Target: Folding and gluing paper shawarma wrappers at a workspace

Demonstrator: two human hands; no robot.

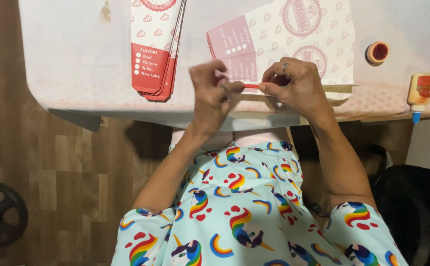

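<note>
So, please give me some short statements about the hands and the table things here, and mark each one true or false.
1. Both hands, left hand and right hand, pinch a thin red strip. True.
2. The glue bottle lies at the table's left end. False: it is at the right end.
3. A stack of flat red-and-white cartons lies left of the hands. True.
4. The right hand wears no ring. False: a ring shows on one finger.

We see the thin red strip (251, 86) held level between fingertips, just before the flat pink-and-white printed carton (284, 44).
</note>
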